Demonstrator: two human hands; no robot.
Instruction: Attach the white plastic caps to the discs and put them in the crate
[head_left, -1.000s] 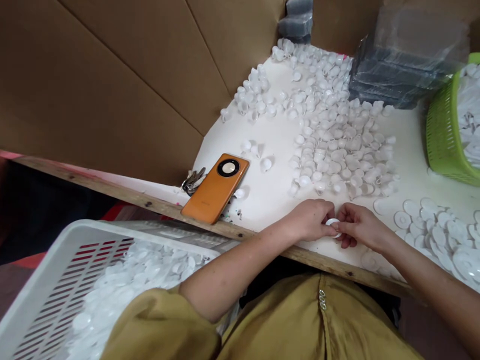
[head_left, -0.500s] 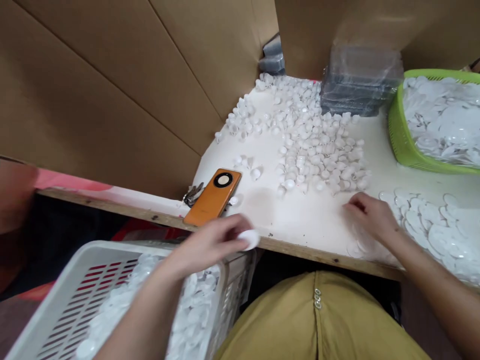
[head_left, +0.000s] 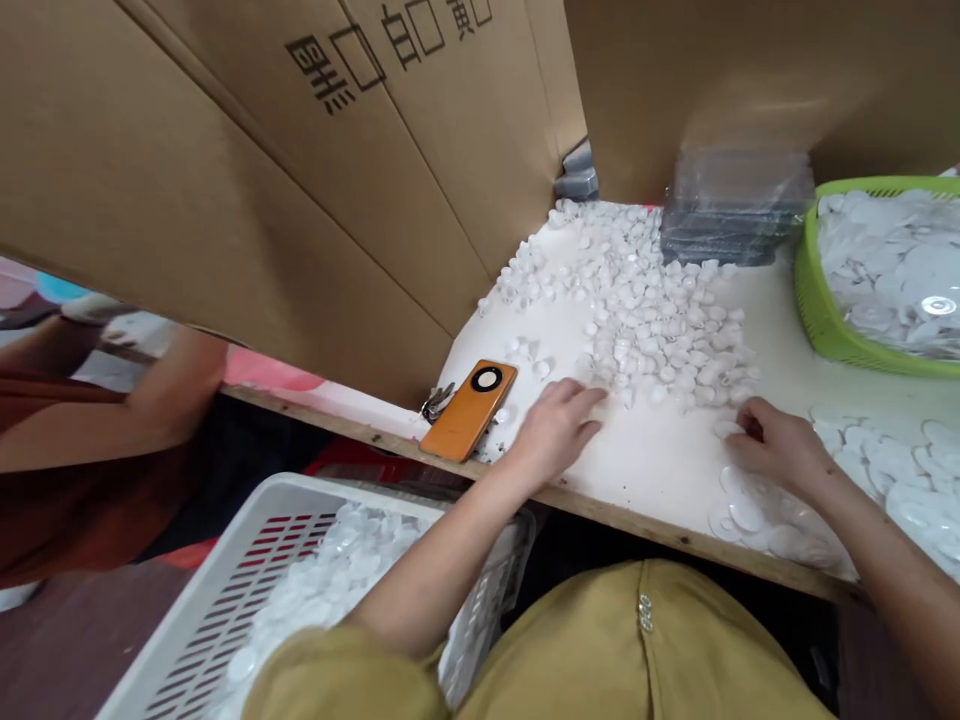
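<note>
My left hand (head_left: 556,428) lies on the white table (head_left: 645,460), fingers stretched toward the near edge of a heap of small white plastic cups (head_left: 652,320); nothing shows in its grip. My right hand (head_left: 776,446) rests on the table with fingers curled at a flat white disc (head_left: 726,430), beside a spread of white discs (head_left: 885,470). A white slotted crate (head_left: 300,590) full of white assembled pieces sits below the table at my left.
An orange phone (head_left: 469,410) and keys (head_left: 437,402) lie near the table's front-left edge. A green basket (head_left: 877,270) of discs stands at the right, clear trays (head_left: 735,215) at the back. Cardboard sheets (head_left: 300,170) wall the left. Another person's arm (head_left: 97,390) shows at far left.
My left hand carried the joined white piece over the crate, let it go and came back up to the cup heap. My right hand shifted right onto the discs.
</note>
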